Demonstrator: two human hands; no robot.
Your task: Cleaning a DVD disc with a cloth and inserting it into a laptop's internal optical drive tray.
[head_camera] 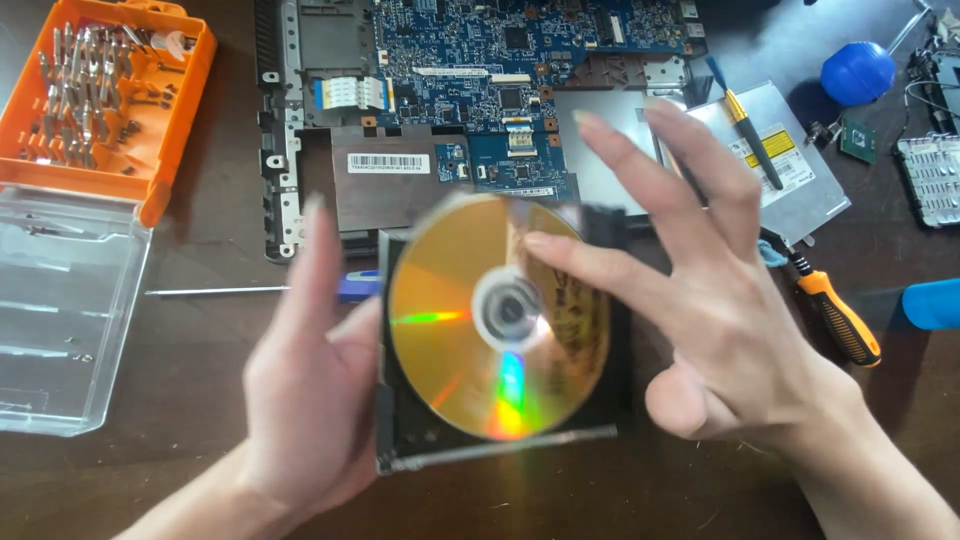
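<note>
1. Counts: two hands, one gold disc (497, 315), one black disc tray (610, 395), one opened laptop chassis (290, 120) with one blue circuit board (480, 60), one silver optical drive (790, 170), one orange bit case (110, 95) with its clear lid (65, 310), one blue blower bulb (857, 72).
2. Screwdrivers: three in view. Orange-and-black handle (840, 318) at right, thin blue-and-yellow one (745, 125) lying on the silver optical drive, long thin shaft with blue grip (250, 290) left of the tray.
3. Gold disc: round, glossy, mirror finish with rainbow glints, clear hub ring at centre. Sits seated in the black disc tray, held above the dark wooden table (200, 400), centre of view, just below the laptop chassis.
4. Left hand (310, 400): wrapped around the tray's left edge, fingers upright, blurred. Gripping the tray.
5. Right hand (720, 310): fingers spread wide, index fingertip touching the disc's upper right face near the hub. Not pinching anything.
6. Materials: tray is matte black plastic with a thin metal front strip; circuit board is dense with small chips; bit case holds many metal bits, too small to count.
7. Right edge: a small green chip board (858, 140) and a metal-finned part (932, 178); a blue object (932, 303) is cut off by the frame.
</note>
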